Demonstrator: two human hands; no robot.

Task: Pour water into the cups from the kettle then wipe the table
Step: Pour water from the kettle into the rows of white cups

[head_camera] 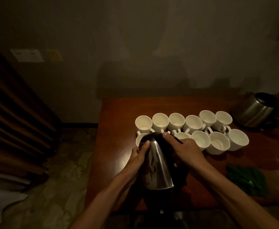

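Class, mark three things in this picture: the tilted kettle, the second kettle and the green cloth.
tilted kettle (158, 166): head view, on its steel side.
second kettle (254, 111): head view, on its steel body.
green cloth (246, 180): head view, on its middle.

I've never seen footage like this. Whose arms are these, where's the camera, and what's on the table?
No machine here: a person wears one camera on the head, looking down at their own arms. The left hand and right hand both grip a steel kettle, tipped toward the white cups, which stand in two rows on the brown table. A second kettle sits at far right, and a green cloth lies nearer, on the right. It's too dark to tell whether water is flowing.
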